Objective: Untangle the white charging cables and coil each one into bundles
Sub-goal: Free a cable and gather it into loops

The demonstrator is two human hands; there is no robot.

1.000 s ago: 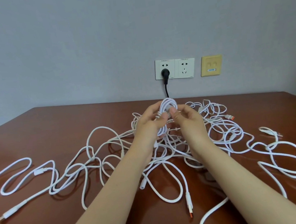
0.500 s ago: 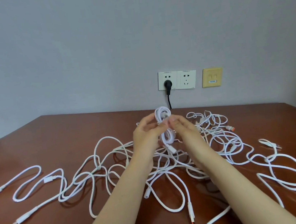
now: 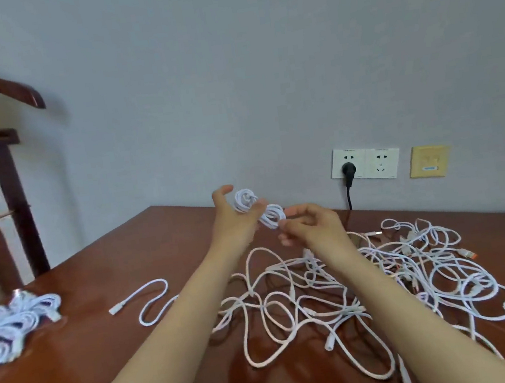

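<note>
While both hands are raised above the brown surface (image 3: 113, 364), a coiled bundle (image 3: 258, 208) of white cable hangs between them, clear of the wood and in front of the grey wall. It is pinched into a figure-eight. Its long axis slants from an upper loop on the left, farther from the camera, down to a lower loop on the right. The left hand (image 3: 234, 222) grips it at the narrow waist, a fingertip laid across the strands and the thumb lifted apart from the other fingers. The right hand (image 3: 312, 225) has its fingers (image 3: 289, 210) curled, with thumb and forefinger closed on the bundle's lower right end. Beneath the forearms a tangle of white cables (image 3: 354, 293) sprawls over the surface, running off toward the right edge. One loose cable (image 3: 150, 301) lies apart to the left of it, and a heap of coiled bundles (image 3: 11, 322) sits near the left edge. On the wall behind are white sockets (image 3: 366, 163), one with a black plug (image 3: 348, 168) in it, and a yellow plate (image 3: 429, 161) just beside them. A dark wooden stand (image 3: 8, 178) rises at far left.
</note>
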